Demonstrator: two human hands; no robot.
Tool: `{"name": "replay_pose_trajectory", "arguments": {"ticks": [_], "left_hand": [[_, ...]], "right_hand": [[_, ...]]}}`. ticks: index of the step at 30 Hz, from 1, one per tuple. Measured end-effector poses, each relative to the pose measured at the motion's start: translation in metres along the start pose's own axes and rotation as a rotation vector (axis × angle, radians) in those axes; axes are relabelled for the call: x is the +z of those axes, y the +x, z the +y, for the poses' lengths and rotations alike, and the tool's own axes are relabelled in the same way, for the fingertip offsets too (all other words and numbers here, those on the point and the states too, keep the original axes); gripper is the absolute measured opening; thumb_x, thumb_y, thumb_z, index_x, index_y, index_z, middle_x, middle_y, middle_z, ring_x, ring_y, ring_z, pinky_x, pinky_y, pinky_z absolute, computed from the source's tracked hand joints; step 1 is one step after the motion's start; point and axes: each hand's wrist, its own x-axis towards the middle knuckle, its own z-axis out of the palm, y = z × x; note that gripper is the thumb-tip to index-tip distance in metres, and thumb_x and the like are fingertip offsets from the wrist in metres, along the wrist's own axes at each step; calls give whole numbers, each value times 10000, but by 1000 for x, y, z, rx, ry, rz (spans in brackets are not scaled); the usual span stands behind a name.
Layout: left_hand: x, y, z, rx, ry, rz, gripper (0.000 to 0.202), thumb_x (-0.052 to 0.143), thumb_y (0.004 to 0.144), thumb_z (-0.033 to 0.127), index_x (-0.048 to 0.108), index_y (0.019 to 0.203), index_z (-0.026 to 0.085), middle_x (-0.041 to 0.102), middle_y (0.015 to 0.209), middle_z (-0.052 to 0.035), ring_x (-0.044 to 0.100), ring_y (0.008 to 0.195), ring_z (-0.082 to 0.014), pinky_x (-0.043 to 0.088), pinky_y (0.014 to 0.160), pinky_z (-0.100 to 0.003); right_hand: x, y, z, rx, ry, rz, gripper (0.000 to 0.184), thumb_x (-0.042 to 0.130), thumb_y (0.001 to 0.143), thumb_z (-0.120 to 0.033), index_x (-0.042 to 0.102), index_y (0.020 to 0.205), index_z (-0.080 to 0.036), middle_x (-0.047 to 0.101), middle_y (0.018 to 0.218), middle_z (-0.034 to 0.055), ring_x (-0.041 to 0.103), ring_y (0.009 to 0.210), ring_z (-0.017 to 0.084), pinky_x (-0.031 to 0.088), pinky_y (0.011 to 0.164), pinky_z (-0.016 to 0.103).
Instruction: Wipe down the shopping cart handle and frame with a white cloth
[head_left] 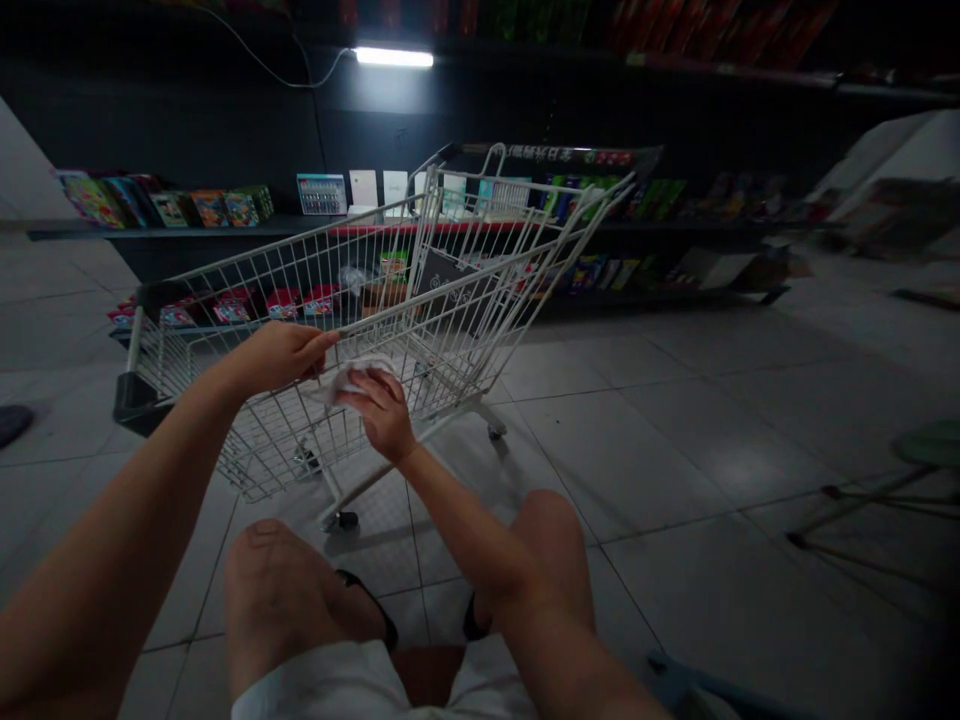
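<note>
Cloth (349, 382) in both hands (379, 412) against wire shopping cart (300, 300)

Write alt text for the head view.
The left hand grasps the top wire of a white wire shopping cart, while the right hand presses a white cloth against the cart's side. Behind the cart, low dark shelves hold boxed goods above a tiled floor.

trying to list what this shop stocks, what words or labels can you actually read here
Nothing can be read for certain.
Strip of printed characters behind the shopping cart: too blurred.
Colourful boxes on the shelf: labels too small.
Dark card in the shopping cart: too small.
</note>
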Motion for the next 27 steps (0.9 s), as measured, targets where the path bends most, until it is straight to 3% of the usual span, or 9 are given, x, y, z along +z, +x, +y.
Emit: {"name": "replay_pose_trajectory", "arguments": {"ticks": [3, 6, 10, 12, 16, 20, 24, 27], "left_hand": [[0, 0, 1, 2, 15, 2, 529, 268, 881, 534, 602, 680, 176, 655, 633, -49, 594, 606, -138, 433, 640, -244], [0, 0, 0, -2, 10, 3, 524, 277, 879, 536, 607, 683, 179, 661, 639, -45, 594, 612, -140, 433, 641, -243], [0, -1, 1, -8, -7, -4, 535, 273, 879, 545, 608, 682, 177, 670, 657, -55, 599, 618, -139, 436, 640, -243], [0, -1, 2, -21, -15, -7, 533, 274, 875, 546, 604, 684, 174, 666, 653, -58, 598, 612, -140, 435, 631, -244], [0, -2, 3, -30, -2, 7, 525, 276, 865, 547, 598, 684, 174, 656, 638, -57, 593, 599, -145, 429, 625, -251], [-1, -3, 1, -27, -16, 2, 513, 283, 863, 548, 603, 701, 181, 658, 639, -51, 606, 610, -150, 430, 644, -259], [-1, -2, 1, -26, -23, -19, 510, 288, 862, 546, 601, 689, 182, 654, 628, -52, 605, 596, -145, 431, 649, -261], [0, 0, 4, -33, 17, 6, 518, 276, 864, 540, 594, 667, 181, 655, 629, -56, 599, 593, -143, 427, 638, -259]], "right_hand": [[19, -11, 2, 66, -13, -108, 269, 581, 905, -246, 697, 1085, -409, 658, 1215, -40, 493, 1194, 195, 404, 1066, 384], [35, -58, 7, 140, -4, -202, 174, 644, 864, -247, 755, 939, -358, 705, 1056, -11, 553, 1058, 180, 469, 972, 342], [29, -100, 7, 143, 10, -231, 184, 665, 825, -160, 768, 817, -312, 694, 965, -5, 558, 963, 155, 518, 885, 287], [22, -94, 2, 162, 5, -210, 214, 623, 844, -139, 765, 862, -297, 673, 1028, 10, 542, 1023, 169, 507, 927, 313], [11, -44, -1, 96, -40, -124, 280, 552, 895, -184, 713, 1072, -329, 606, 1207, 26, 472, 1187, 216, 415, 1052, 403], [-11, -10, 36, -110, -71, -186, 240, 549, 911, -240, 709, 1025, -377, 653, 1112, -4, 516, 1069, 181, 436, 985, 345], [-30, -13, 71, 112, -149, 76, 252, 470, 922, -243, 719, 956, -247, 604, 1133, 68, 506, 1080, 212, 425, 976, 380], [-19, -18, 58, 266, -153, 205, 274, 452, 896, -266, 699, 990, -196, 538, 1173, 101, 477, 1121, 250, 418, 981, 420]]}}
